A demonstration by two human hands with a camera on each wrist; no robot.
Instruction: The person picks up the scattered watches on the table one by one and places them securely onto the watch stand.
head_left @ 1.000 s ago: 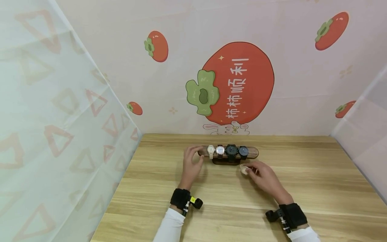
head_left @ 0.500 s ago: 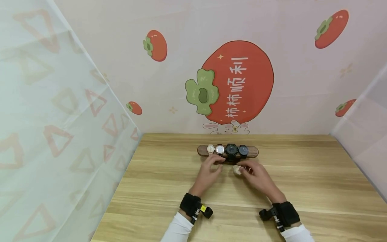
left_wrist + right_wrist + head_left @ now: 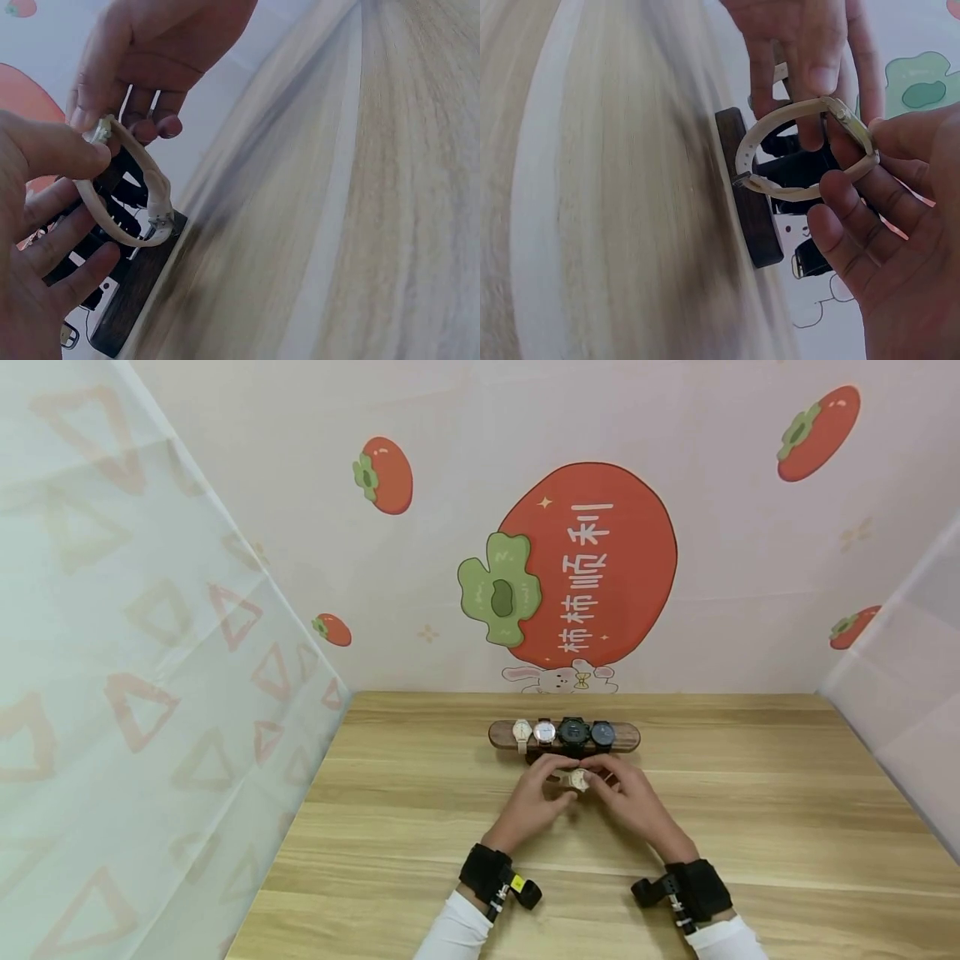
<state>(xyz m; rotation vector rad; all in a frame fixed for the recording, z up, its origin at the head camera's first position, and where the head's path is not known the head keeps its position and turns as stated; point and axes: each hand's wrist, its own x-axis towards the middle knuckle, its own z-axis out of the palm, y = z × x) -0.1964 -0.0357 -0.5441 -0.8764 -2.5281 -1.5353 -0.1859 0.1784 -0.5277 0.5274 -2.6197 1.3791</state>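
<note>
A cream wristwatch [image 3: 578, 779], its strap [image 3: 761, 135] buckled into a loop, is held up between both hands in front of a watch stand. My right hand [image 3: 633, 802] pinches it by the case with thumb and fingers. From the other side, my left hand [image 3: 528, 806] holds it too, its thumb [image 3: 82, 154] on the case edge and its index finger partly hidden. The loop hangs below the hands in the left wrist view, the buckle [image 3: 160, 220] at its lower end.
Behind the hands stands a dark wooden watch stand [image 3: 627, 737] with a rounded bar. On it sit a cream watch [image 3: 522, 732], a silver-cased watch [image 3: 544, 732], a large black watch [image 3: 573, 732] and a dark watch [image 3: 602, 733]. A printed cloth wall [image 3: 735, 610] rises behind the table [image 3: 420, 860].
My left hand has come from the stand's left end, right and toward me, onto the wristwatch. My right hand has carried that watch left to the middle.
</note>
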